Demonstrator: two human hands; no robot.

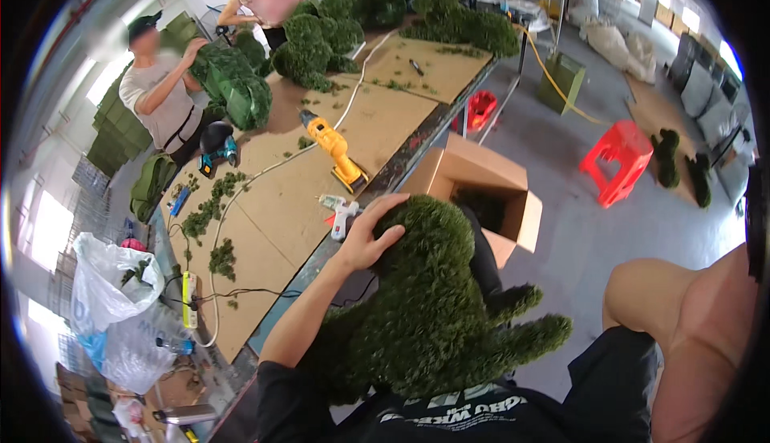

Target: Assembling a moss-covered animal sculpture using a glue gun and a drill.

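A topiary animal figure (425, 299) covered in dark green artificial grass leans against my body, with two leg-like stubs pointing right. My left hand (373, 233) grips the upper left of its rounded top, thumb and fingers curved over the grass. My bent right arm (682, 307) shows at the right edge; its hand is outside the picture. Next to my left hand, a white glue gun (343, 217) lies at the table edge. Farther along stands a yellow cordless power tool (335, 150).
The cardboard-covered table (273, 202) bears green scraps, a cable, a power strip (189, 299) and a teal power tool (218, 153). Two people work across it among green figures (317, 42). An open carton (513, 202) and a red stool (616, 161) stand right; plastic bags (120, 291) hang left.
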